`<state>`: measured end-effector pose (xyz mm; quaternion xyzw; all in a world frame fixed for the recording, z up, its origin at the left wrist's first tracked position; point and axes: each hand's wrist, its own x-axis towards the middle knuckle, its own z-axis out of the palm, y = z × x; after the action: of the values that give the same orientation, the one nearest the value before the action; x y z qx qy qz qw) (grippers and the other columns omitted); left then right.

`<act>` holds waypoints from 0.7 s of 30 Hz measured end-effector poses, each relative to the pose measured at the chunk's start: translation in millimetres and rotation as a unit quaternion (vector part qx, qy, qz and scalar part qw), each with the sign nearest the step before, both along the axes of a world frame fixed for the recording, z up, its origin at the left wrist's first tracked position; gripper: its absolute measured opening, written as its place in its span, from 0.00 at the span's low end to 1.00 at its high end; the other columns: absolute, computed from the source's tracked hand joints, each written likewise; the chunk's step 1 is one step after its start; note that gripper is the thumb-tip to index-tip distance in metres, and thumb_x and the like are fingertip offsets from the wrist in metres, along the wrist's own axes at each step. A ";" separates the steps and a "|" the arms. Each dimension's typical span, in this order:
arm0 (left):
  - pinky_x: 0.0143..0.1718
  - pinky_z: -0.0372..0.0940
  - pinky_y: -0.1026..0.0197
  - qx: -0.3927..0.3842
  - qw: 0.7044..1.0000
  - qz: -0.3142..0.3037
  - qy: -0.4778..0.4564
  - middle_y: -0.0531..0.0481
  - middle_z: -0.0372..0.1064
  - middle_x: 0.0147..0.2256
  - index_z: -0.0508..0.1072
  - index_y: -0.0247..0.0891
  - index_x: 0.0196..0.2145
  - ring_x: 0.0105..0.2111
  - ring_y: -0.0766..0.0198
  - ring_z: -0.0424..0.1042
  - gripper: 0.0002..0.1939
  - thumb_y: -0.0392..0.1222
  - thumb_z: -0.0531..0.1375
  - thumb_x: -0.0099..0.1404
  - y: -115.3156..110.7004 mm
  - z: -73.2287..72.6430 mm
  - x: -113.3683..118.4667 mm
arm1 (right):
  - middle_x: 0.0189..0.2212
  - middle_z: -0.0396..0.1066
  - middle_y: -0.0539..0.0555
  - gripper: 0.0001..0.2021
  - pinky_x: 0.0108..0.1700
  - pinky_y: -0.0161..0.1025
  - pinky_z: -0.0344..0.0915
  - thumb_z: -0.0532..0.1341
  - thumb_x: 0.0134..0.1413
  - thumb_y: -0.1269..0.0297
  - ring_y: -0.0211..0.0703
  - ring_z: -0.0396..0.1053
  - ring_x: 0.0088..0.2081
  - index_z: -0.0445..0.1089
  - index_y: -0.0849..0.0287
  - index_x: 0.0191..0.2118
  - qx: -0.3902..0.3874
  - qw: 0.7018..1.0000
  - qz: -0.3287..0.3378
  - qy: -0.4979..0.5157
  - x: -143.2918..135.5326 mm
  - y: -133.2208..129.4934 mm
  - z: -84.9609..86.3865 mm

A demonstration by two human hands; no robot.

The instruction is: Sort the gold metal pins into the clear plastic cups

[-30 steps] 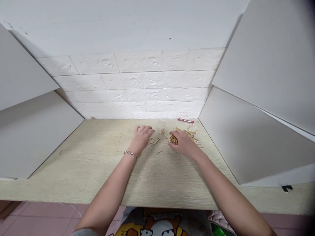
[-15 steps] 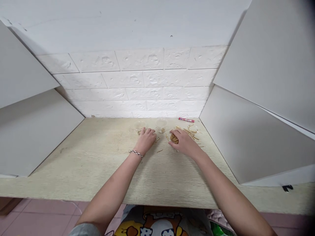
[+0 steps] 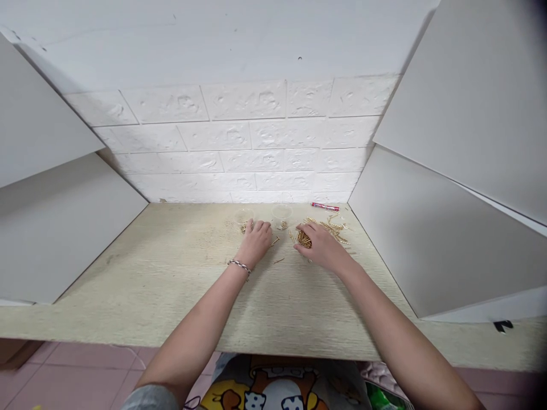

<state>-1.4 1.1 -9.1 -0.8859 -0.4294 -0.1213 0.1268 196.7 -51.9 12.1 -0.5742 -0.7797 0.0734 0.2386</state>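
Note:
My right hand (image 3: 319,244) curves around a bunch of gold screws (image 3: 304,238), thumb on the near side and fingers on the far side. My left hand (image 3: 255,242) is low over the table, its fingers curled and the tips hidden, so whatever they hold does not show. Small gold pieces (image 3: 244,228) peek out by its thumb, in front of a clear plastic cup (image 3: 245,215). Another clear cup (image 3: 282,214) stands between the hands at the back, with small gold pieces in it. A few loose screws (image 3: 275,242) lie right of my left hand.
More gold screws (image 3: 335,229) are scattered beyond my right hand. A red marker pen (image 3: 325,206) lies by the white brick-pattern wall (image 3: 267,136). Grey-white panels (image 3: 444,228) close in the table (image 3: 171,296) on both sides. A black piece (image 3: 503,326) lies at the right edge.
The whole view has shifted slightly. Both hands keep nearly the same places and poses, the right one still around the screws.

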 end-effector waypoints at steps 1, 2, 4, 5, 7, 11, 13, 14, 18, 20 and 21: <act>0.56 0.42 0.44 -0.002 1.000 0.000 -0.016 0.42 0.64 0.46 0.68 0.36 0.39 0.47 0.56 0.59 0.13 0.31 0.46 0.62 -0.3 1.4 0.0 | 0.43 0.63 0.57 0.19 0.47 0.43 0.59 0.56 0.51 0.58 0.48 0.61 0.46 0.61 0.57 0.49 -0.002 1.000 -0.002 -0.003 0.0 -0.1 0.2; 0.56 0.42 0.43 -0.005 0.999 0.000 -0.041 0.43 0.64 0.47 0.68 0.37 0.39 0.48 0.56 0.59 0.12 0.32 0.46 0.63 -0.8 3.2 0.0 | 0.43 0.63 0.57 0.20 0.47 0.43 0.59 0.56 0.51 0.58 0.48 0.61 0.46 0.61 0.57 0.50 -0.004 1.000 -0.002 -0.006 0.0 -0.4 0.6; 0.55 0.44 0.44 -0.026 0.992 -0.001 -0.122 0.44 0.64 0.47 0.67 0.37 0.38 0.48 0.57 0.59 0.11 0.35 0.47 0.64 -2.4 8.1 0.5 | 0.44 0.63 0.58 0.21 0.48 0.44 0.58 0.56 0.51 0.56 0.49 0.61 0.47 0.60 0.57 0.50 -0.007 1.000 -0.001 -0.010 -0.2 -1.1 2.0; 0.54 0.47 0.46 -0.048 0.984 -0.004 -0.174 0.45 0.64 0.46 0.67 0.37 0.37 0.48 0.58 0.59 0.10 0.37 0.47 0.64 -3.6 11.1 1.2 | 0.45 0.63 0.58 0.23 0.48 0.45 0.58 0.56 0.51 0.54 0.50 0.60 0.48 0.60 0.57 0.51 -0.006 1.000 -0.002 -0.012 -0.4 -1.6 2.9; 0.50 0.54 0.51 -0.119 0.950 -0.016 -0.289 0.45 0.65 0.45 0.67 0.37 0.36 0.46 0.60 0.61 0.09 0.39 0.48 0.64 -6.9 17.2 3.3 | 0.48 0.62 0.59 0.27 0.51 0.49 0.55 0.56 0.50 0.50 0.52 0.58 0.51 0.57 0.56 0.54 0.008 1.000 -0.006 -0.015 -1.2 -2.7 5.2; 0.40 0.62 0.58 -0.354 0.813 -0.015 -0.461 0.45 0.67 0.40 0.67 0.36 0.37 0.37 0.64 0.66 0.13 0.47 0.50 0.63 -15.1 26.4 8.5 | 0.51 0.60 0.57 0.29 0.55 0.55 0.45 0.55 0.51 0.48 0.53 0.56 0.53 0.54 0.53 0.57 0.070 0.997 -0.006 -0.017 -5.2 -4.7 9.0; 0.38 0.62 0.60 -0.456 0.731 -0.027 -0.507 0.46 0.67 0.38 0.68 0.35 0.38 0.35 0.66 0.66 0.16 0.50 0.52 0.61 -18.6 27.9 10.3 | 0.50 0.61 0.56 0.26 0.57 0.56 0.41 0.55 0.51 0.49 0.52 0.57 0.52 0.56 0.51 0.55 0.104 0.995 -0.004 -0.012 -8.4 -5.9 9.4; 0.38 0.62 0.61 -0.493 0.694 -0.039 -0.524 0.46 0.67 0.38 0.69 0.35 0.38 0.35 0.67 0.66 0.16 0.50 0.53 0.60 -20.0 27.9 11.0 | 0.49 0.62 0.56 0.24 0.57 0.56 0.40 0.55 0.52 0.50 0.51 0.58 0.52 0.57 0.51 0.54 0.118 0.993 -0.003 -0.009 -10.2 -6.7 9.1; 0.37 0.60 0.63 -0.568 0.602 -0.072 -0.557 0.47 0.67 0.37 0.70 0.36 0.37 0.34 0.68 0.65 0.16 0.50 0.58 0.56 -23.3 25.8 12.8 | 0.46 0.66 0.55 0.17 0.59 0.52 0.37 0.54 0.55 0.53 0.47 0.61 0.49 0.64 0.52 0.48 0.159 0.987 0.010 -0.005 -16.9 -10.1 6.8; 0.37 0.59 0.64 -0.583 0.586 -0.081 -0.557 0.49 0.67 0.35 0.71 0.35 0.36 0.33 0.69 0.65 0.15 0.49 0.59 0.56 -24.3 25.5 13.7 | 0.45 0.67 0.54 0.14 0.59 0.50 0.37 0.53 0.56 0.54 0.45 0.63 0.47 0.66 0.52 0.46 0.170 0.985 0.021 -0.005 -19.1 -11.2 5.5; 0.37 0.59 0.64 -0.589 0.581 -0.084 -0.556 0.50 0.67 0.33 0.71 0.35 0.35 0.33 0.70 0.65 0.15 0.49 0.59 0.55 -24.6 25.6 14.0 | 0.44 0.68 0.54 0.14 0.59 0.49 0.37 0.53 0.57 0.55 0.44 0.63 0.47 0.66 0.52 0.45 0.172 0.985 0.025 -0.004 -19.9 -11.5 5.0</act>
<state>12.6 -23.5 16.5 -0.5579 -0.3167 -0.3204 -0.6970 176.8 -63.4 17.1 -0.5051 -0.7959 -0.0581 0.3287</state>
